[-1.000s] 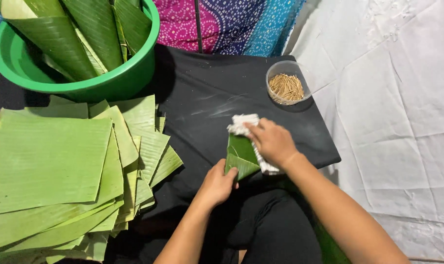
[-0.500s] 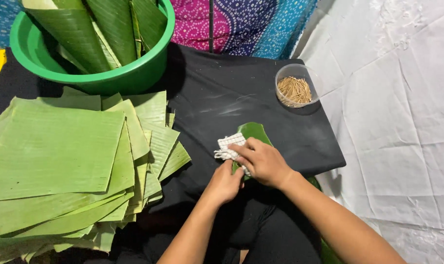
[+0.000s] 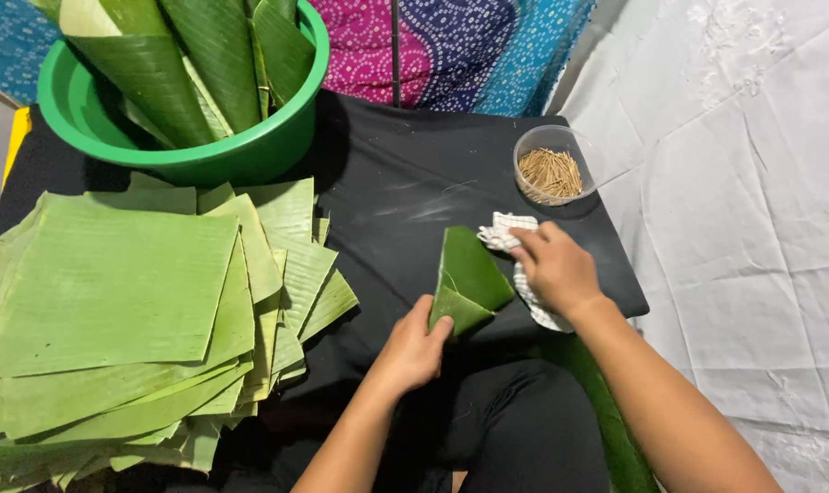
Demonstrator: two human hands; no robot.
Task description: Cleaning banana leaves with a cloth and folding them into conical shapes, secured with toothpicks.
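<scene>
Black cloth (image 3: 414, 196) covers my table; big leaf stack (image 3: 122, 301) sits way left of my grip. My left hand (image 3: 412, 347) pinches the folded leaf (image 3: 469, 278), my right hand (image 3: 556, 269) just beside it pressing on a checked rag (image 3: 504, 230).

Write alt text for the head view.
Left hand holds a folded banana leaf piece while the right hand presses a checked cloth beside it; stacked leaf sheets lie left.

Leaf stack (image 3: 113, 301) cut off left (bottom too); cloth (image 3: 515, 265) half hidden.
</scene>
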